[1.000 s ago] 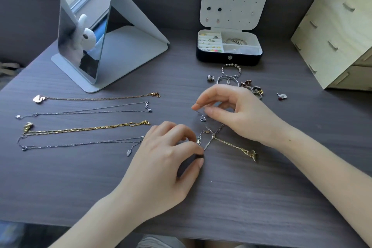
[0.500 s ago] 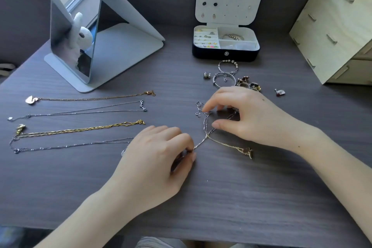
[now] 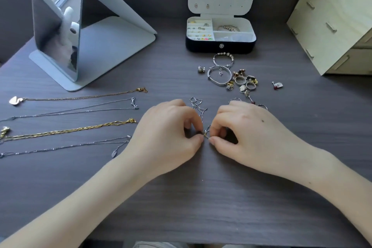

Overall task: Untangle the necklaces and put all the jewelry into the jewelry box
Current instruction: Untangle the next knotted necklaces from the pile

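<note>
A tangle of thin silver and gold necklace chains [image 3: 198,106] lies in the middle of the desk. My left hand [image 3: 169,137] and my right hand [image 3: 251,135] meet at its lower end, each pinching the knot between thumb and fingertips. Most of the gold chain is hidden under my right hand. Several untangled necklaces [image 3: 76,131] lie stretched out in rows to the left. The open black jewelry box [image 3: 221,46] stands at the back, with earrings and a bracelet in its white compartments. A pile of bracelets, rings and earrings [image 3: 231,78] lies just in front of it.
A folding mirror on a white stand [image 3: 60,32] occupies the back left. A pale wooden drawer unit [image 3: 332,20] fills the back right. A single small earring [image 3: 277,85] lies apart, right of the pile. The desk's front edge runs along the bottom.
Both hands have come together at the knot: my left hand moved right and up, my right hand came down and left. The gold chain end is now covered by my right hand.
</note>
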The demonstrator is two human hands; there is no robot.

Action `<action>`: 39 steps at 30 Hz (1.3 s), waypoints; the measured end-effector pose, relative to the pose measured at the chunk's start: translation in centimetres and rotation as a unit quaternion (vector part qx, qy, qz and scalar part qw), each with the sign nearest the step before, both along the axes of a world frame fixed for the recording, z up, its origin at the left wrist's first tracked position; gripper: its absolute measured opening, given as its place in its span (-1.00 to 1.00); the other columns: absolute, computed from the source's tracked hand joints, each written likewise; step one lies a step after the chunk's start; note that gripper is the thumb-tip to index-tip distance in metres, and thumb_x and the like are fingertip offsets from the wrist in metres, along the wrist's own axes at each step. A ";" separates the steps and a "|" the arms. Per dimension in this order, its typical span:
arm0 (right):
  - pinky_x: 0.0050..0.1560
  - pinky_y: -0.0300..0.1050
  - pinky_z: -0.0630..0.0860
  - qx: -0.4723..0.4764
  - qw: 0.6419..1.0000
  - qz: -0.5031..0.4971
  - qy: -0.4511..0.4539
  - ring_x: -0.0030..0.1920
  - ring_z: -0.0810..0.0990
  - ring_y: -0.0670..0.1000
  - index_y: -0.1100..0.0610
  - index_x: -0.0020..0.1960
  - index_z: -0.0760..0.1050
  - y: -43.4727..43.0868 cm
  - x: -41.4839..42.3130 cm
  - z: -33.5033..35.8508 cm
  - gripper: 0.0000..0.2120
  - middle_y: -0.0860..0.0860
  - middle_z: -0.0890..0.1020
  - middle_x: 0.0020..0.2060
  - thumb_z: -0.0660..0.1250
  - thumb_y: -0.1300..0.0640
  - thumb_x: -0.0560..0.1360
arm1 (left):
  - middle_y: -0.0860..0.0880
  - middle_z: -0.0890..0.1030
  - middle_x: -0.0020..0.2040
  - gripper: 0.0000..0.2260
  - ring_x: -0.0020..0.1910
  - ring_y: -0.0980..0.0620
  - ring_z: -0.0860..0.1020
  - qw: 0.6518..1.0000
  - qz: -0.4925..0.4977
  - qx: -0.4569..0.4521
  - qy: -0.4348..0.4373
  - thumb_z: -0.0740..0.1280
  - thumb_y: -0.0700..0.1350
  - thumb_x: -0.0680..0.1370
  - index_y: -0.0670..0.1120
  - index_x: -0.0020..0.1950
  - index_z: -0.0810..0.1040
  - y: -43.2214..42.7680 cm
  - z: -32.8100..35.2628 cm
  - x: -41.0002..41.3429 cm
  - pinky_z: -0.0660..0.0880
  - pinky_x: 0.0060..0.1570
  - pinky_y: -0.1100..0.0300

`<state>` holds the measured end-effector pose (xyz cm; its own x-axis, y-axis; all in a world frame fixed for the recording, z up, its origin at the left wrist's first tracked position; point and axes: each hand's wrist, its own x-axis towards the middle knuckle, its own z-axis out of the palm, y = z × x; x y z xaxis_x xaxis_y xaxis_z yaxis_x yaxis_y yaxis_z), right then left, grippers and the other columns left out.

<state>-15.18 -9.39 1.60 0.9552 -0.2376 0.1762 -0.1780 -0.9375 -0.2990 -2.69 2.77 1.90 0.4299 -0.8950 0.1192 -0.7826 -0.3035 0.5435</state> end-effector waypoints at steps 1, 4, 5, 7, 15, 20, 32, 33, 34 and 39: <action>-0.30 -0.16 0.38 0.001 1.000 -0.007 0.003 -0.32 0.42 -0.04 0.00 -0.35 0.51 0.0 -0.2 0.0 -0.82 -0.16 0.45 -0.41 0.21 -0.03 0.33 | 0.12 0.45 -0.28 -0.87 -0.26 0.16 0.40 1.000 -0.002 0.003 0.011 0.42 -0.07 0.37 0.16 -0.28 0.52 -0.1 0.0 0.0 0.31 -0.23 0.31; -0.25 -0.18 0.35 0.023 0.999 -0.024 0.032 -0.30 0.37 -0.08 -0.05 -0.36 0.44 0.0 -0.6 0.1 -0.91 -0.20 0.38 -0.41 0.25 0.02 0.31 | 0.12 0.46 -0.29 -0.81 -0.27 0.16 0.41 0.999 0.001 0.003 0.044 0.42 -0.13 0.36 0.17 -0.30 0.52 -0.1 -0.2 0.2 0.33 -0.24 0.31; -0.22 -0.22 0.33 0.034 0.998 -0.025 0.048 -0.29 0.37 -0.11 -0.07 -0.35 0.41 0.0 -0.8 0.2 -0.92 -0.19 0.39 -0.41 0.23 0.00 0.31 | 0.12 0.46 -0.30 -0.79 -0.27 0.15 0.41 0.999 0.000 0.001 0.049 0.41 -0.15 0.36 0.18 -0.31 0.52 -0.1 -0.3 0.3 0.34 -0.23 0.30; -0.22 -0.31 0.29 0.053 0.995 -0.018 0.077 -0.28 0.36 -0.16 -0.10 -0.34 0.38 -0.3 -1.1 0.5 -0.92 -0.20 0.41 -0.40 0.21 -0.04 0.33 | 0.11 0.47 -0.30 -0.79 -0.26 0.14 0.41 0.999 -0.004 -0.006 0.050 0.39 -0.16 0.37 0.18 -0.31 0.52 -0.1 -0.5 0.4 0.35 -0.23 0.29; -0.18 -0.35 0.33 0.101 0.992 0.015 0.070 -0.20 0.44 -0.20 -0.10 -0.24 0.54 -2.1 -1.1 2.0 -0.90 -0.23 0.49 -0.36 0.28 -0.09 0.34 | 0.09 0.47 -0.27 -0.86 -0.29 0.02 0.42 0.993 -0.050 -0.081 -0.070 0.30 -0.15 0.33 0.05 -0.24 0.62 0.6 -0.8 0.6 0.33 -0.25 0.14; -0.13 -0.32 0.32 0.112 0.992 0.025 0.051 -0.20 0.42 -0.23 -0.11 -0.16 0.55 -2.2 0.3 2.1 -0.87 -0.21 0.51 -0.32 0.31 -0.13 0.36 | 0.01 0.48 -0.26 -0.75 -0.31 0.03 0.27 0.978 -0.115 -0.120 -0.128 0.28 -0.23 0.31 0.05 -0.19 0.68 1.0 -1.0 0.6 0.30 -0.32 0.13; -0.13 -0.11 0.45 0.029 0.983 -0.142 0.112 -0.09 0.55 0.03 0.07 -0.14 0.56 -0.8 4.7 2.4 -0.59 -0.03 0.61 -0.18 0.29 -0.29 0.40 | -0.01 0.50 -0.23 -0.68 -0.29 0.02 0.30 0.967 -0.169 -0.115 -0.151 0.21 -0.22 0.39 0.06 -0.09 0.69 1.3 -1.6 0.6 0.34 -0.32 0.08; -0.09 -0.10 0.44 0.019 0.982 -0.143 0.120 -0.03 0.55 0.06 0.08 -0.09 0.55 -0.8 5.1 2.4 -0.61 -0.01 0.60 -0.13 0.31 -0.25 0.41 | -0.01 0.52 -0.21 -0.69 -0.29 -0.02 0.35 0.966 -0.171 -0.115 -0.155 0.22 -0.24 0.38 0.04 -0.09 0.69 1.4 -1.6 0.6 0.35 -0.30 0.06; -0.07 -0.10 0.45 0.017 0.982 -0.140 0.127 0.00 0.55 0.08 0.10 -0.07 0.54 -0.8 5.5 2.5 -0.66 0.00 0.59 -0.11 0.32 -0.19 0.44 | -0.01 0.55 -0.18 -0.70 -0.27 -0.05 0.40 0.966 -0.171 -0.116 -0.154 0.23 -0.26 0.37 0.01 -0.09 0.69 1.4 -1.5 0.6 0.36 -0.28 0.06; 0.03 -0.02 0.50 0.003 0.988 -0.105 0.114 0.03 0.56 0.16 0.15 -0.07 0.55 -0.5 6.3 1.9 -0.84 0.07 0.60 -0.07 0.28 0.07 0.52 | 0.01 0.61 -0.14 -0.81 -0.23 -0.06 0.50 0.977 -0.141 -0.102 -0.124 0.28 -0.27 0.40 -0.10 -0.11 0.66 1.8 -1.6 1.0 0.39 -0.19 0.15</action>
<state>-8.85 -9.93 3.49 0.8992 -0.4356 -0.0404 -0.4324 -0.8710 -0.2330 -1.66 4.53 0.30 0.1044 -0.9206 0.3762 -0.9346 0.0385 0.3535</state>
